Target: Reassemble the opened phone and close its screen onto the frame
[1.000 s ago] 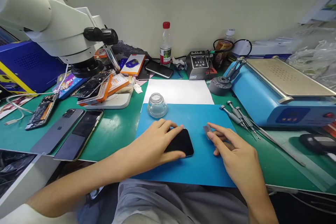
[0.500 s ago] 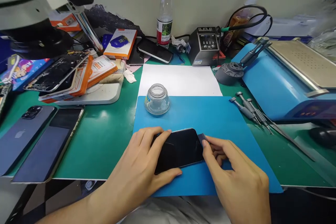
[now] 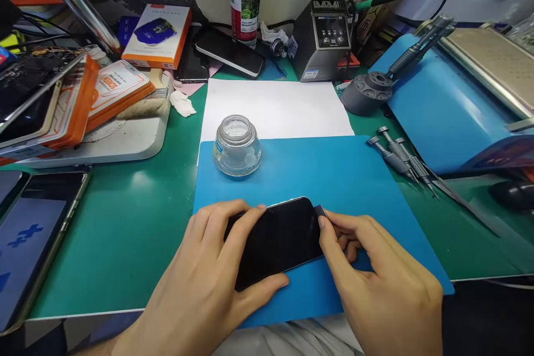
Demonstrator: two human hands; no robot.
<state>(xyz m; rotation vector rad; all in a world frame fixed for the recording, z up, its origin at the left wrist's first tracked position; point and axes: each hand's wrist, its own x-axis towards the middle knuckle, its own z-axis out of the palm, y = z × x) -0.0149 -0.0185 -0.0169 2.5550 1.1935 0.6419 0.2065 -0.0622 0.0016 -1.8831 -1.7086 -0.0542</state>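
Observation:
A black phone (image 3: pixel 277 239) lies screen up on the blue mat (image 3: pixel 334 178) near the front edge. My left hand (image 3: pixel 208 278) clamps it, fingers over the far edge and thumb along the near edge. My right hand (image 3: pixel 375 278) pinches a small thin grey tool (image 3: pixel 320 211) and holds its tip against the phone's right end. A small glass jar (image 3: pixel 237 146) stands on the mat's far left corner, apart from both hands.
Several screwdrivers (image 3: pixel 400 158) lie right of the mat beside a blue machine (image 3: pixel 450 100). A white sheet (image 3: pixel 275 108), a soldering station (image 3: pixel 324 39) and a bottle (image 3: pixel 245 0) sit behind. Phones (image 3: pixel 37 233) and orange boxes (image 3: pixel 112 89) crowd the left of the green table.
My right hand brought the grey tool from the mat up to the phone's right end. My left hand shifted its grip on the phone. The view moved closer and lower.

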